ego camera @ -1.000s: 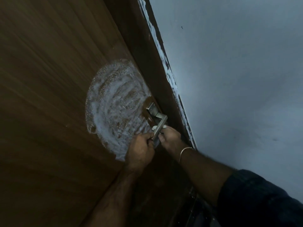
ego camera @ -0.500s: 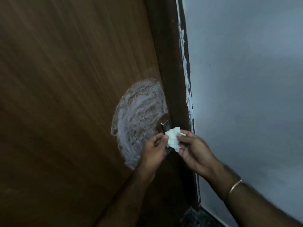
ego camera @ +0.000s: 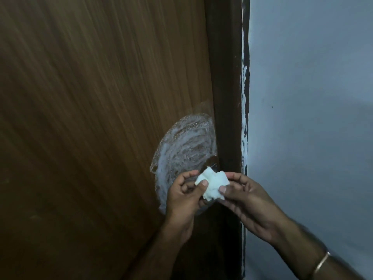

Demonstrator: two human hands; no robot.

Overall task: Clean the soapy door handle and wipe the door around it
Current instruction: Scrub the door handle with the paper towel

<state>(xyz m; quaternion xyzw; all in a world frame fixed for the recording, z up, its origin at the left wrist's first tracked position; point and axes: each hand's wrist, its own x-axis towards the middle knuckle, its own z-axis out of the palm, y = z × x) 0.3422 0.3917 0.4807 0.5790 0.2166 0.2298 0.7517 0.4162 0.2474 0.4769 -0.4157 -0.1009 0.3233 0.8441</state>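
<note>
A: Grip status?
B: I see both hands pinching a white tissue [ego camera: 213, 183]: left hand [ego camera: 184, 196] by thumb on its left edge, right hand [ego camera: 245, 199] on the right.
A: Handle?
B: Handle [ego camera: 212, 165] mostly hidden just behind the tissue. Soap patch [ego camera: 181, 150] on door [ego camera: 101, 118], left of it.

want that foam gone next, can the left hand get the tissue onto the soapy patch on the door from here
Probably yes: the left hand pinches the tissue right before the soapy patch, nothing between; the right hand pinches it too.
</note>
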